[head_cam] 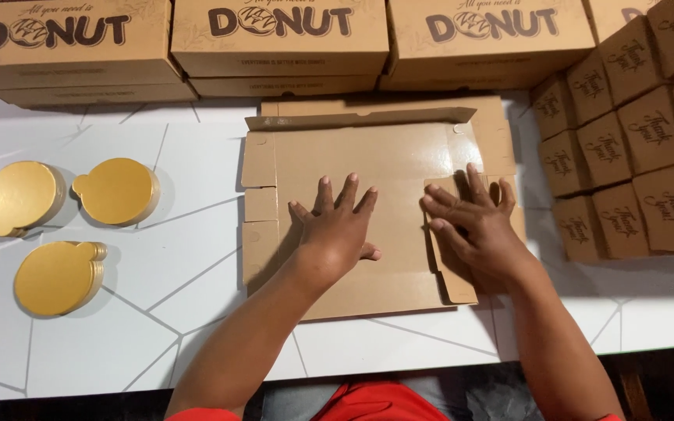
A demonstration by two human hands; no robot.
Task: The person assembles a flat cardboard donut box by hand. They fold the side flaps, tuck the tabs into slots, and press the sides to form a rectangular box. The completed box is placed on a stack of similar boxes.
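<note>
Left of the flat cardboard box blank, three stacks of gold round cake boards lie on the white table, well apart from your work. Your left hand presses flat on the blank's middle, fingers spread apart, which seems meant to pin the sheet down. Your right hand lies on the blank's right side flap, fingers apart and flattened over it, apparently creasing the fold inward. Behind the blank lie closed flat boxes; to its right, small brown cubes are stacked.
</note>
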